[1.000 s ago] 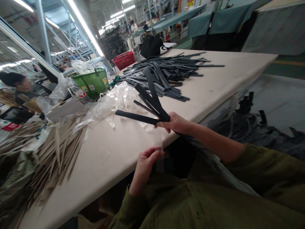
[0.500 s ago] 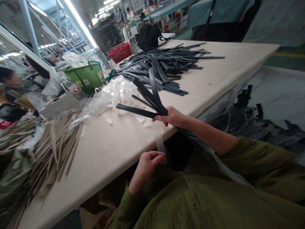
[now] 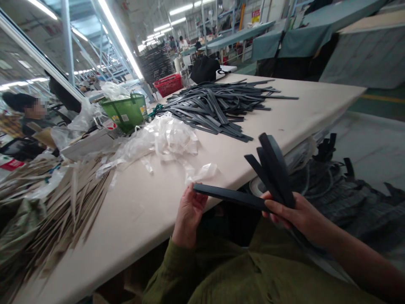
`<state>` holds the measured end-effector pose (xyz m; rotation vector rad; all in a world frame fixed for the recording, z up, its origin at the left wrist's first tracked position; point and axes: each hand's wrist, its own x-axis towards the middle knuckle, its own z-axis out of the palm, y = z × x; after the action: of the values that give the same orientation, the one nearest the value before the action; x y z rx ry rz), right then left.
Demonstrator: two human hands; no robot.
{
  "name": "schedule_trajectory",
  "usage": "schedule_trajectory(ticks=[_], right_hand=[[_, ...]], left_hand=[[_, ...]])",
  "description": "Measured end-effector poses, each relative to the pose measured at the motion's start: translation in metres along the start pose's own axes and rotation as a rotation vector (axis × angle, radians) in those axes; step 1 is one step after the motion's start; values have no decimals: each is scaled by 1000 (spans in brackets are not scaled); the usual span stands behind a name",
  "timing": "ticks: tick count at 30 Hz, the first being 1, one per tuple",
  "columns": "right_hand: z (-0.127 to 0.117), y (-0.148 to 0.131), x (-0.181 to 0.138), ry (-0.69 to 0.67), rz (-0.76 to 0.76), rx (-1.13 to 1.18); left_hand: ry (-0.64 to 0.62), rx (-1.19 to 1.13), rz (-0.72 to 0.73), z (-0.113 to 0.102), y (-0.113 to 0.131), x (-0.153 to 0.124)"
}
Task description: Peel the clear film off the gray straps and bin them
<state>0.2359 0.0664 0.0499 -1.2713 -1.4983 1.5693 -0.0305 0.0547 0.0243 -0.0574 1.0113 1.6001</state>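
My right hand (image 3: 300,217) is closed around several black strips (image 3: 272,169), whose upper ends fan out above the fingers. One black strip (image 3: 230,197) stretches leftward from its thumb and fingers to my left hand (image 3: 190,213), which pinches that strip's far end between thumb and fingertips. Both hands are just over the table's front edge, close to my body. Beyond my left hand, a translucent film piece (image 3: 206,171) lies on the table (image 3: 139,223) beside a heap of white film (image 3: 172,137). The lower ends of the bundle are partly hidden by my right hand and arm.
A large pile of dark strips (image 3: 218,105) covers the table's far middle. At the left are brown strips (image 3: 72,202), a green basket (image 3: 125,113) and plastic bags. A red basket (image 3: 168,84) and a black bag (image 3: 205,69) stand behind. More dark strips (image 3: 348,202) hang at right.
My right hand has moved right and nearer my body with the strips. My left hand has let go of a film strip, moved up slightly and taken a black strip's end.
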Motion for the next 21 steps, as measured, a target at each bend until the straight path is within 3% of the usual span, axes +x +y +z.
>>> schedule_trajectory(ticks=[4,8,15,21], right_hand=[[-12,18,-30,131,67,-23],[-16,28,-37,237,53,37],[-13,35,-29,281,76,135],[-10,33,-35,262,51,30]], left_hand=[[6,-83,-48,12,-13,-5],[-17,-92,-67,14,-19,-11],[14,-127,-84,7,-25,-12],[8,-181,-103,11,-31,-16]])
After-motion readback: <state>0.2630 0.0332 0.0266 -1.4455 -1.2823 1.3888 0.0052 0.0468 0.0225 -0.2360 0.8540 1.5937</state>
